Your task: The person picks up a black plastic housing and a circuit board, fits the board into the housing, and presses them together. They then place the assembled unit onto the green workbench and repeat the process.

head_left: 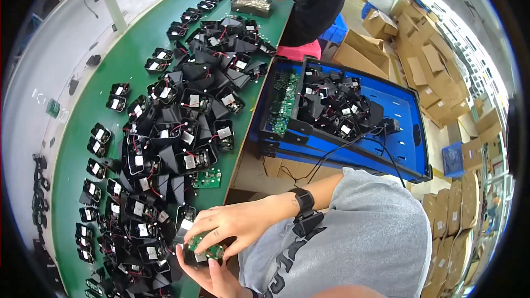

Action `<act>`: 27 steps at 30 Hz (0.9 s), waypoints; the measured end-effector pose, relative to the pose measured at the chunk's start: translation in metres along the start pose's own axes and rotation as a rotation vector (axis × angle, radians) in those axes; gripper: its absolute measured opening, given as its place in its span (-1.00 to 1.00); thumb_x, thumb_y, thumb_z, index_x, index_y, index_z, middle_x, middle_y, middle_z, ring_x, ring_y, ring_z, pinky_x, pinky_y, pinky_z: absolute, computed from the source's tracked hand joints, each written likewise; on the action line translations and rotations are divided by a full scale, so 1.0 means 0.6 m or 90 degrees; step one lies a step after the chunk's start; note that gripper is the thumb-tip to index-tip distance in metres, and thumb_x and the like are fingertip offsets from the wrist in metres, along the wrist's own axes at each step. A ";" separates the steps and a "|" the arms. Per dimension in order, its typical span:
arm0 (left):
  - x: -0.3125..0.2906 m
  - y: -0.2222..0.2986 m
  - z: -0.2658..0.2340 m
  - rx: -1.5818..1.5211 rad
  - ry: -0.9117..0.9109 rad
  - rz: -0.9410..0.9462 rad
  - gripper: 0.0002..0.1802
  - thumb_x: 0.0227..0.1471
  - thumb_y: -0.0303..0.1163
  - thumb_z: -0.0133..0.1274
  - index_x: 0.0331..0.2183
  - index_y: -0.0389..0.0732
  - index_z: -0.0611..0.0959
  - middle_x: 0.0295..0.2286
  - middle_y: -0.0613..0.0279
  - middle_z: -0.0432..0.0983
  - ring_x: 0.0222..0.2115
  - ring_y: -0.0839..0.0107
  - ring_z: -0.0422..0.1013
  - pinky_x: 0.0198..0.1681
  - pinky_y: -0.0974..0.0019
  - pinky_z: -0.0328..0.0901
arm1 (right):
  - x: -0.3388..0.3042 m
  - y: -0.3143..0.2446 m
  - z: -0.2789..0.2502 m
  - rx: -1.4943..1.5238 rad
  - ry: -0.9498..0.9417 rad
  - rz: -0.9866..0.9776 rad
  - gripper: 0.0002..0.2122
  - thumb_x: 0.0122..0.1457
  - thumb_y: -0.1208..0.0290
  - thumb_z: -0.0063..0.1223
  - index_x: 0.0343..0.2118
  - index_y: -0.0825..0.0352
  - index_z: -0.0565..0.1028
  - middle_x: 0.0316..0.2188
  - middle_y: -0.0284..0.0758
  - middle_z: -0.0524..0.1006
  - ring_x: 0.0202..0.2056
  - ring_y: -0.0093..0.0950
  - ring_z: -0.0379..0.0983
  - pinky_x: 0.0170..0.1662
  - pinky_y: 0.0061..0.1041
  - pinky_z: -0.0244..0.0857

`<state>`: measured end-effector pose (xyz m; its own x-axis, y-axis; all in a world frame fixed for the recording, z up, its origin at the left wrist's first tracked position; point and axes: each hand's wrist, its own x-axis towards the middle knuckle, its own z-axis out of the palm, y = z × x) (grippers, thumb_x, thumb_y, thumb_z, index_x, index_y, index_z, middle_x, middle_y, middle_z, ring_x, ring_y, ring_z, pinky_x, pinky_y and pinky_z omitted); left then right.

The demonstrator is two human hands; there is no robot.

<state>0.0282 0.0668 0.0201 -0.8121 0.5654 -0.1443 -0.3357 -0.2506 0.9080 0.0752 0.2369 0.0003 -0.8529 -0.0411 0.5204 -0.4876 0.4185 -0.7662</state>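
Near the table's front edge, my two hands meet around one small assembly. My left hand (208,277) cups it from below, thumb and fingers on the sides of a dark plastic housing (191,255) that is mostly hidden. Over it, my right hand (223,228) grips a small green circuit board (210,249) with its fingertips, pressed against or just above the housing. Right beside these fingers stands a black housing with a white block inside (186,219). Another green circuit board (207,179) lies flat on the table a little farther off.
Black housings with red wires (165,132) cover much of the green table (77,149). Blue crates (386,99) hold more housings, circuit boards (284,102) and a black cable. A co-worker (312,0) works at the far end. Cardboard boxes (430,72) stand on the floor.
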 end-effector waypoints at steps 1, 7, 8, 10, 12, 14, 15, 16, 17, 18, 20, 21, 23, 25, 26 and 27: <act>0.001 0.002 0.000 0.015 -0.013 0.006 -0.13 -0.07 -0.42 0.09 0.24 -0.18 0.07 0.08 -0.09 0.16 0.06 0.04 0.23 0.01 0.11 0.30 | -0.001 -0.005 -0.003 -0.012 -0.002 -0.001 -0.53 -0.11 0.35 0.30 -0.05 0.24 0.48 0.07 -0.19 0.35 0.03 -0.18 0.28 0.05 -0.18 0.21; 0.005 0.006 -0.025 -0.037 -0.137 -0.022 -0.24 0.01 -0.62 0.01 0.22 -0.26 0.11 0.13 -0.05 0.14 0.09 0.09 0.21 0.08 0.02 0.23 | -0.008 -0.006 -0.008 -0.009 0.051 -0.035 -0.55 -0.04 0.27 0.28 -0.03 0.19 0.48 0.09 -0.24 0.34 0.03 -0.17 0.27 0.04 -0.15 0.17; 0.004 0.006 -0.024 -0.037 -0.139 -0.023 -0.24 0.01 -0.62 0.01 0.22 -0.26 0.11 0.13 -0.05 0.14 0.09 0.09 0.21 0.08 0.02 0.23 | -0.007 -0.006 -0.009 -0.010 0.063 -0.048 -0.54 -0.04 0.26 0.29 -0.03 0.19 0.48 0.09 -0.24 0.34 0.04 -0.16 0.26 0.04 -0.15 0.17; 0.004 0.008 -0.022 0.007 -0.114 -0.036 -0.26 -0.05 -0.65 -0.04 0.19 -0.21 0.17 0.10 -0.05 0.17 0.05 0.10 0.25 0.03 0.12 0.29 | -0.004 -0.005 -0.002 -0.007 0.073 -0.063 -0.54 -0.04 0.26 0.29 -0.04 0.19 0.48 0.09 -0.23 0.34 0.05 -0.15 0.26 0.04 -0.14 0.17; 0.015 -0.008 -0.013 0.075 -0.105 0.080 -0.12 -0.12 -0.34 0.09 0.22 -0.26 0.11 0.11 -0.07 0.14 0.14 0.09 0.15 0.18 0.08 0.09 | -0.001 -0.003 0.005 -0.018 0.095 -0.094 -0.55 -0.05 0.24 0.30 -0.05 0.19 0.48 0.10 -0.22 0.34 0.08 -0.13 0.24 0.05 -0.10 0.17; 0.017 -0.014 -0.014 0.182 -0.044 0.112 -0.15 -0.08 -0.32 0.12 0.21 -0.26 0.13 0.12 -0.07 0.13 0.15 0.11 0.13 0.20 0.07 0.07 | 0.005 -0.003 0.005 -0.032 0.102 -0.100 -0.55 -0.05 0.24 0.30 -0.05 0.19 0.49 0.10 -0.21 0.33 0.11 -0.12 0.22 0.07 -0.06 0.15; 0.017 -0.017 -0.012 0.178 -0.032 0.115 -0.15 -0.08 -0.32 0.12 0.21 -0.26 0.13 0.12 -0.07 0.13 0.15 0.11 0.13 0.20 0.07 0.07 | 0.008 -0.004 0.003 -0.051 0.111 -0.104 -0.55 -0.05 0.23 0.30 -0.05 0.20 0.49 0.11 -0.20 0.33 0.13 -0.10 0.19 0.09 -0.02 0.13; 0.016 -0.019 -0.011 0.153 -0.014 0.101 -0.22 -0.01 -0.36 0.06 0.21 -0.26 0.13 0.12 -0.07 0.14 0.14 0.12 0.16 0.18 0.10 0.10 | 0.009 -0.005 0.002 -0.044 0.097 -0.108 -0.55 -0.05 0.23 0.30 -0.05 0.20 0.49 0.11 -0.20 0.33 0.13 -0.10 0.19 0.09 -0.02 0.13; 0.015 -0.022 -0.011 0.128 0.006 0.089 -0.28 0.06 -0.41 0.00 0.21 -0.25 0.13 0.12 -0.06 0.14 0.12 0.13 0.19 0.16 0.12 0.14 | 0.009 -0.006 0.001 -0.045 0.085 -0.102 -0.55 -0.05 0.22 0.29 -0.05 0.19 0.50 0.12 -0.20 0.32 0.16 -0.09 0.17 0.11 0.01 0.10; 0.013 -0.025 -0.012 0.103 0.023 0.077 -0.35 0.13 -0.45 -0.06 0.21 -0.24 0.12 0.12 -0.06 0.14 0.10 0.15 0.22 0.15 0.15 0.17 | 0.008 -0.008 0.000 -0.048 0.076 -0.097 -0.55 -0.04 0.22 0.29 -0.05 0.18 0.50 0.12 -0.19 0.32 0.19 -0.09 0.14 0.14 0.05 0.07; 0.011 -0.036 -0.019 0.038 0.027 0.078 -0.37 0.14 -0.56 -0.16 0.23 -0.21 0.11 0.11 -0.06 0.16 0.08 0.16 0.26 0.11 0.19 0.22 | 0.010 -0.014 -0.004 -0.042 0.039 -0.109 -0.57 -0.02 0.23 0.27 -0.04 0.17 0.50 0.14 -0.19 0.31 0.22 -0.08 0.10 0.18 0.09 0.01; 0.016 -0.033 -0.022 0.044 -0.002 0.087 -0.37 0.13 -0.57 -0.18 0.23 -0.21 0.10 0.11 -0.08 0.16 0.08 0.14 0.25 0.11 0.19 0.22 | 0.008 -0.013 -0.002 -0.075 0.041 -0.111 -0.58 -0.01 0.24 0.26 -0.05 0.17 0.50 0.14 -0.19 0.31 0.22 -0.08 0.09 0.19 0.10 -0.01; 0.013 -0.019 -0.015 -0.028 -0.027 -0.001 -0.33 0.09 -0.52 -0.20 0.24 -0.20 0.07 0.12 -0.15 0.15 0.10 0.07 0.23 0.13 0.14 0.21 | 0.009 -0.017 0.003 -0.131 0.044 -0.118 -0.57 -0.12 0.31 0.32 -0.12 0.18 0.51 0.13 -0.25 0.29 0.24 -0.06 0.05 0.19 0.09 0.00; 0.010 -0.015 -0.014 -0.139 -0.028 -0.013 -0.27 0.03 -0.49 -0.15 0.23 -0.24 0.06 0.12 -0.14 0.14 0.13 0.03 0.19 0.15 0.10 0.18 | 0.006 -0.020 0.010 -0.124 0.024 -0.117 -0.57 -0.11 0.30 0.31 -0.10 0.17 0.50 0.14 -0.25 0.29 0.23 -0.07 0.06 0.20 0.10 -0.01; 0.007 -0.012 -0.014 -0.247 -0.044 -0.027 -0.22 -0.03 -0.45 -0.09 0.23 -0.28 0.05 0.12 -0.13 0.14 0.15 0.00 0.14 0.17 0.06 0.16 | 0.005 -0.021 0.015 -0.126 0.014 -0.113 -0.57 -0.09 0.29 0.29 -0.08 0.16 0.49 0.14 -0.25 0.29 0.23 -0.09 0.08 0.21 0.10 -0.02; 0.002 -0.020 -0.013 -0.228 -0.011 0.005 -0.24 -0.01 -0.42 -0.20 0.24 -0.28 0.03 0.12 -0.20 0.13 0.18 -0.04 0.11 0.18 0.01 0.14 | 0.011 -0.021 0.017 -0.145 0.002 -0.125 -0.58 -0.04 0.26 0.26 -0.07 0.15 0.48 0.14 -0.26 0.28 0.23 -0.12 0.09 0.23 0.11 -0.05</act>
<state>0.0276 0.0640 0.0062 -0.8082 0.5746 -0.1292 -0.4785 -0.5127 0.7129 0.0740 0.2220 0.0095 -0.7455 -0.1388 0.6519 -0.5886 0.5961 -0.5461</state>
